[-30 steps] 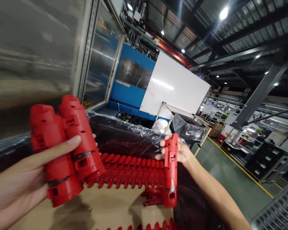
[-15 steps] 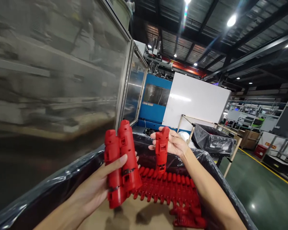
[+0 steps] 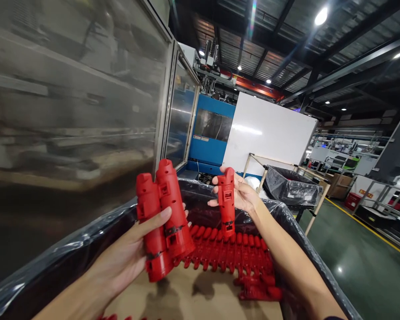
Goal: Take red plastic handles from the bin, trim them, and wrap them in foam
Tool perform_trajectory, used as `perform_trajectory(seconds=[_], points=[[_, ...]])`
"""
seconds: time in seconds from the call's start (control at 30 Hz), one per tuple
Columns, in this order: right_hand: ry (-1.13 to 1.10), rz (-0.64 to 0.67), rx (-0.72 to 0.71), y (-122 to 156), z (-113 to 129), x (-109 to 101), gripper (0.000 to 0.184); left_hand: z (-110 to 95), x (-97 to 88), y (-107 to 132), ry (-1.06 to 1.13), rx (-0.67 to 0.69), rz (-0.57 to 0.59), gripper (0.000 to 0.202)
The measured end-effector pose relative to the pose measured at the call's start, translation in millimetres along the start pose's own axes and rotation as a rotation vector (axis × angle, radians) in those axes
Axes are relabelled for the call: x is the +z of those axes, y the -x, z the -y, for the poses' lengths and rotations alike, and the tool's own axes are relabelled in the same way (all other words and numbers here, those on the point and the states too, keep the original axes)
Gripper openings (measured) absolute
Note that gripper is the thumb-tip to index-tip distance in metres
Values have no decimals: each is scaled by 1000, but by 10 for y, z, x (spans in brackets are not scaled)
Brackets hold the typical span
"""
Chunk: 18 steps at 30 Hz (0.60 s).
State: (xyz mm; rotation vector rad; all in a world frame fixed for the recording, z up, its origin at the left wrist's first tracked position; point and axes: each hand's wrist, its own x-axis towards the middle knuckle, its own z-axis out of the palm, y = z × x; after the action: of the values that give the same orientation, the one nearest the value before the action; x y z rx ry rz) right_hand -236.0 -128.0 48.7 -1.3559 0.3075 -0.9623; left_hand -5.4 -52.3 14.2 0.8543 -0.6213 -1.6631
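Note:
My left hand (image 3: 136,240) is wrapped around two red plastic tube-shaped housings, a left one (image 3: 150,226) and a right one (image 3: 175,209), side by side and tilted. Each has a dark ring near its wider lower end. In my right hand (image 3: 243,193) is a third red plastic housing (image 3: 226,202), nearly upright, with small square openings facing me. Both hands are above a bin lined with black plastic (image 3: 293,226). Inside it, a row of similar red housings (image 3: 220,253) lies on a tan cardboard sheet (image 3: 193,306).
A metal-framed clear panel (image 3: 86,111) stands close on the left. Behind the bin are a blue machine (image 3: 208,151) and a white board (image 3: 270,129). To the right, another black-lined bin (image 3: 290,186) sits by a pipe-frame rack. A yellow line (image 3: 370,231) crosses the green floor.
The view has shifted slightly. My left hand and its two housings appear a little further left and higher; the right-hand housing sits slightly higher in view. Both holds are unchanged.

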Motion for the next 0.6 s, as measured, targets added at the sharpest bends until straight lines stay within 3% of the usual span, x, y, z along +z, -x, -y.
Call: perform_trajectory(seconds=[0.13,0.23,0.37,0.43,0.5,0.6], points=[[16,-49,159,36,-109,-98,30,-18,55,69,6,3,-18,13],[65,-120,353,97,-296,-324,30,-43,109,137,-11,37,-18,14],[252,-174,635,373,-715,-750,58,-64,160,160,11,58,-24,20],[377,-163,726,576,-982,-930,55,-57,160,142,26,45,-22,20],[479,-139,735,767,-1267,-1050,42,-39,144,124,18,39,5,19],[546,-96,600,969,-1672,-1109,28,-13,119,117,-32,52,40,17]])
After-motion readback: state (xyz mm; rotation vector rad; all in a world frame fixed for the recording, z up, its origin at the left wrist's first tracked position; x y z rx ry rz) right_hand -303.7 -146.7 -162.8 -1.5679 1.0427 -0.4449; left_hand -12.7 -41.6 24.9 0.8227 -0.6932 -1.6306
